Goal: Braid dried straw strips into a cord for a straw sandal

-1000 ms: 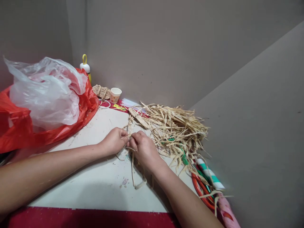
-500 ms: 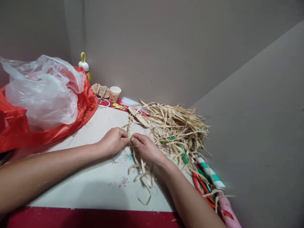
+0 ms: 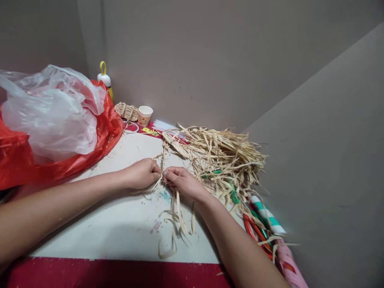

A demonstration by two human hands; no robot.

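Observation:
A thin braid of pale straw (image 3: 163, 158) runs down the white board (image 3: 120, 228) to my two hands. My left hand (image 3: 147, 173) is closed on the braid's lower end, thumb against the curled fingers. Just to its right, my right hand (image 3: 180, 180) pinches straw strands at the same spot, fingertips nearly touching the left ones. Loose strands (image 3: 179, 216) hang below my right hand onto the board. Behind and to the right lies a big heap of dry straw (image 3: 228, 154), with a flat woven piece (image 3: 177, 146) at its left edge.
Red bag (image 3: 112, 128) with clear plastic (image 3: 57, 120) fills the left. At the back stand a bottle (image 3: 104, 79), a straw coil (image 3: 126, 111) and a paper cup (image 3: 145, 116). Orange-handled scissors (image 3: 252, 228) and a striped roll (image 3: 268, 216) lie right, by the wall.
Both hands stay at the braid's end; my right hand's grip has shifted slightly. The loose strands below have swung left. The whole view has moved a little.

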